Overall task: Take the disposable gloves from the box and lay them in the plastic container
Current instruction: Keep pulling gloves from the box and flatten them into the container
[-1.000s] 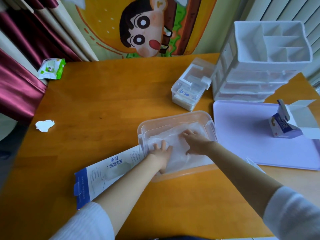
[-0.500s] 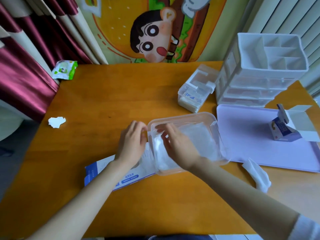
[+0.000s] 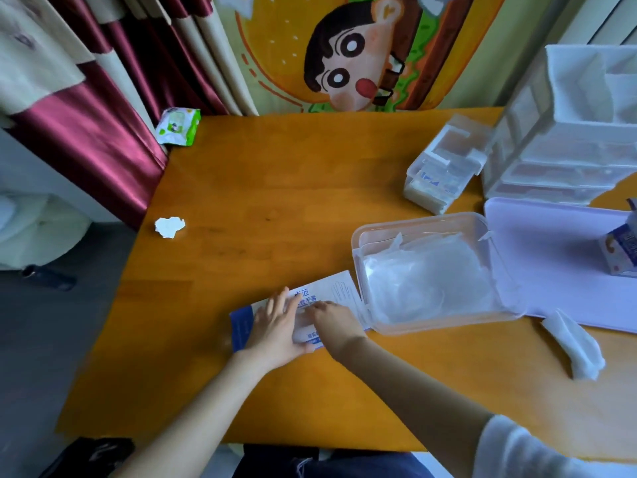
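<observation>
"Head view: where do we find the box (image 3: pixel 339 291)?"

"We find it lying flat on the surface (image 3: pixel 275 188), close to us. It is white with a blue left end, and its right end meets the left wall of the container (image 3: pixel 358 243)."

"And our hands?"

"Both are on the box. Our left hand (image 3: pixel 275 326) lies palm down on its left half, with the fingers (image 3: pixel 281 298) straight and spread, pressing and gripping nothing. Our right hand (image 3: pixel 332 317) sits just beside it, its fingers (image 3: pixel 312 307) bent down toward the middle of the box. Blur hides their tips, so we cannot tell whether they pinch anything."

"Where are the gloves (image 3: pixel 427 284)?"

"We see a crinkled clear pile of them inside the open container. It covers most of the floor, and one edge sticks up near the far left corner."

"What else do we have on the surface?"

"A lilac mat (image 3: pixel 551 257) lies against the container's right side, with a carton (image 3: pixel 620 250) on it. White drawers (image 3: pixel 568 146) stand behind the mat, and a clear case (image 3: pixel 444 167) sits just left of them. A tissue (image 3: pixel 575 346) lies by the mat's near edge. Far to our left we see a paper scrap (image 3: pixel 169 227) and, at the far corner, wipes (image 3: pixel 177 125)."
</observation>
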`<state>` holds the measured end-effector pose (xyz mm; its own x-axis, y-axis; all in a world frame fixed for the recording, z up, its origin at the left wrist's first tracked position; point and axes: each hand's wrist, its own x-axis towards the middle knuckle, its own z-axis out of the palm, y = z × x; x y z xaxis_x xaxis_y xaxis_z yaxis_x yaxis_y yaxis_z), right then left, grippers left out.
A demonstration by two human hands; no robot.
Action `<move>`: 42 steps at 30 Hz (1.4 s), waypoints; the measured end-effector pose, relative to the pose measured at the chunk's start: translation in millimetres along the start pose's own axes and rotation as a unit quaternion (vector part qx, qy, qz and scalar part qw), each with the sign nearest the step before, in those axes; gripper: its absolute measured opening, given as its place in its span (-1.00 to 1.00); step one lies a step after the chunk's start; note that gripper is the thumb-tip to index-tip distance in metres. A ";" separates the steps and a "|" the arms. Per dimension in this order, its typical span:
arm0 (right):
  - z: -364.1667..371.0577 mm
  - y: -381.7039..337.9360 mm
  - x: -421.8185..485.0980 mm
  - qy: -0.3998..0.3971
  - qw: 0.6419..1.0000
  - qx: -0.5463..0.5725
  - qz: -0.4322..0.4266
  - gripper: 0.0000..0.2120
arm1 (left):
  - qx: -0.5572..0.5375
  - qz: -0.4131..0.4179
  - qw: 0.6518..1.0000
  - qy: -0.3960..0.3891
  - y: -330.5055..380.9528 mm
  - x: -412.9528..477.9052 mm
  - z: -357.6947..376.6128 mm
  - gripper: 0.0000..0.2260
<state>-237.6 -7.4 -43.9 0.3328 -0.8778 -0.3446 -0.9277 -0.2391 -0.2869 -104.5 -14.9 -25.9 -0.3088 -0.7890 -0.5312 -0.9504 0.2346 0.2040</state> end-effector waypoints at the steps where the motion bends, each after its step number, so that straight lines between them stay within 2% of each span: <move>1: -1.9 -2.9 5.0 -0.005 1.000 -0.019 0.001 -0.66 | 0.000 0.002 1.000 -0.002 -2.6 0.1 0.2 -0.14; 4: -9.2 -5.5 14.6 -0.027 0.998 -0.052 0.008 -0.76 | 0.001 0.006 1.000 -0.004 -4.1 3.0 0.6 -0.14; 11: -14.9 -9.9 19.2 -0.031 0.998 -0.050 0.012 -0.75 | -0.015 0.009 1.000 0.004 -6.6 5.8 4.2 -0.15; 15: -19.8 -6.7 9.8 0.002 1.000 -0.012 0.013 -0.68 | -0.034 0.004 0.999 -0.004 -6.9 7.2 4.2 -0.15; 22: -25.8 3.1 -1.4 0.060 0.996 0.059 0.037 -0.68 | -0.032 0.000 0.999 -0.002 -6.4 12.1 -0.5 -0.16; 25: -19.8 3.2 -1.8 0.050 0.994 0.091 0.035 -0.75 | -0.035 0.001 0.999 0.004 -3.6 10.3 0.6 -0.17; 29: -18.7 2.0 6.3 0.007 0.993 0.106 0.054 -0.66 | -0.047 0.000 0.999 0.007 -3.7 9.0 2.5 -0.17; 34: -27.5 0.0 10.1 -0.002 0.995 0.091 0.032 -0.79 | -0.060 -0.005 0.998 0.007 -4.8 9.2 1.8 -0.17; 42: -35.7 6.9 5.3 0.090 0.988 0.119 0.039 -0.85 | -0.056 -0.001 0.998 0.015 -5.4 10.9 4.3 -0.19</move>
<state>-248.2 -28.5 -15.8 0.2067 -0.9545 -0.2151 -0.8757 -0.0824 -0.4758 -102.9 -22.3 -36.4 -0.3032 -0.8068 -0.5072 -0.9408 0.1687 0.2941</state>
